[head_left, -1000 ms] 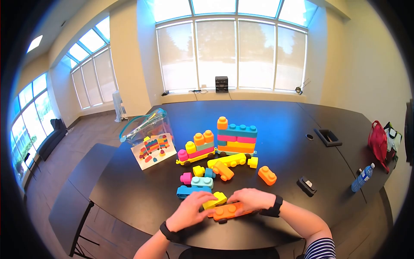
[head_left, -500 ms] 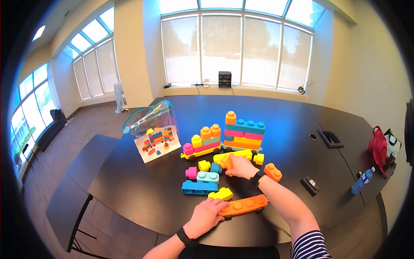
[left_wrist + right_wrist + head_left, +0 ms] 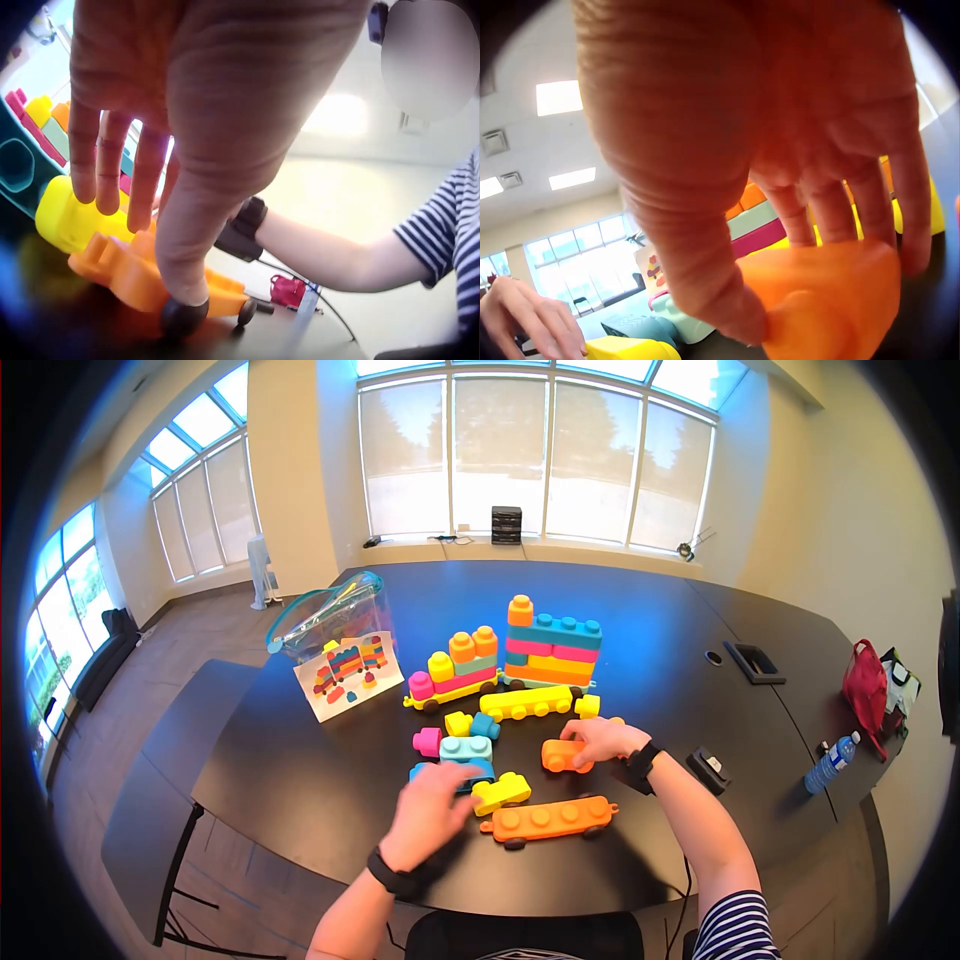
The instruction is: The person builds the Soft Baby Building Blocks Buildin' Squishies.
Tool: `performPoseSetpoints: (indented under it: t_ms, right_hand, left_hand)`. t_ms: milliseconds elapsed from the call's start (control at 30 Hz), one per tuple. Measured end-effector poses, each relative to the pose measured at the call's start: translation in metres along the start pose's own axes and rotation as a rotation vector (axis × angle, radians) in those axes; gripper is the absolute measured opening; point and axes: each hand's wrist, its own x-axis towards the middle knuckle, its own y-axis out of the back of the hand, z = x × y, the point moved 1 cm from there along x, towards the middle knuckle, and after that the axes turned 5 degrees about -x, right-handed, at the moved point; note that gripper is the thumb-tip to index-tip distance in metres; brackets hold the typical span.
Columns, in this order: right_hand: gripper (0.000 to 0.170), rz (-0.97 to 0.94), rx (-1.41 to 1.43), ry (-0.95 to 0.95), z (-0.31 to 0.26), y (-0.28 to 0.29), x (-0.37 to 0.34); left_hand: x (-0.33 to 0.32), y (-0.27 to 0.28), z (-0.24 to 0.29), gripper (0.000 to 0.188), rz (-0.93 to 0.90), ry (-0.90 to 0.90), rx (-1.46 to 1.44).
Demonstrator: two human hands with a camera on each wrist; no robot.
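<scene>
Table [image 3: 300, 780], blk, 1. Wheeled base [image 3: 555, 820], orange, 1: on table, nr edge. L hand [image 3: 428, 815], 1: fingers extended, nothing held, partly covers blue block [image 3: 484, 769]; contact w/ yellow block [image 3: 503, 793] beside it hard to tell. R hand [image 3: 605, 740], 1: thumb & fingers pinch orange block [image 3: 560, 757] just beyond base.

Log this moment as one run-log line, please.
right hand: gripping orange block | left hand: beside yellow block, contact unclear | orange wheeled base: on table, nothing stacked on it
</scene>
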Motion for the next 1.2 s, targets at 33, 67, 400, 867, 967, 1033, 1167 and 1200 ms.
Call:
performPoseSetpoints:
  t_ms: [33,67,400,867,967,1033,1167,1200]
  right_hand:
    - [0.06,0.062,-0.017,0.044,0.0,-0.003,-0.001]
    - [0.058,0.163,-0.017,0.149,-0.002,-0.006,-0.001]
    - [0.054,0.05,-0.08,0.521,-0.09,-0.037,0.011]
    - [0.045,0.52,0.496,0.258,-0.001,0.021,0.02]
    - [0.044,0.58,0.36,0.136,0.022,0.001,0.025]
    - [0.043,0.575,0.287,0.114,0.024,-0.008,0.021]
    - [0.048,0.647,0.22,0.15,0.006,0.005,0.0]
    - [0.052,0.604,0.291,0.209,-0.008,0.013,-0.011]
  left_hand:
    - [0.003,0.007,-0.006,0.041,0.038,0.043,0.07]
    - [0.004,0.014,-0.015,0.041,0.077,0.087,0.142]
    - [-0.003,0.021,-0.072,0.038,-0.075,0.284,0.028]
    - [-0.007,0.019,-0.067,0.05,-0.037,0.392,-0.218]
    - [-0.009,0.016,-0.064,0.052,-0.115,0.312,-0.122]
    - [-0.009,0.013,-0.063,0.053,-0.131,0.345,-0.071]
    - [-0.003,0.012,-0.055,0.054,-0.092,0.345,-0.094]
    - [0.002,0.014,-0.046,0.054,-0.073,0.327,-0.143]
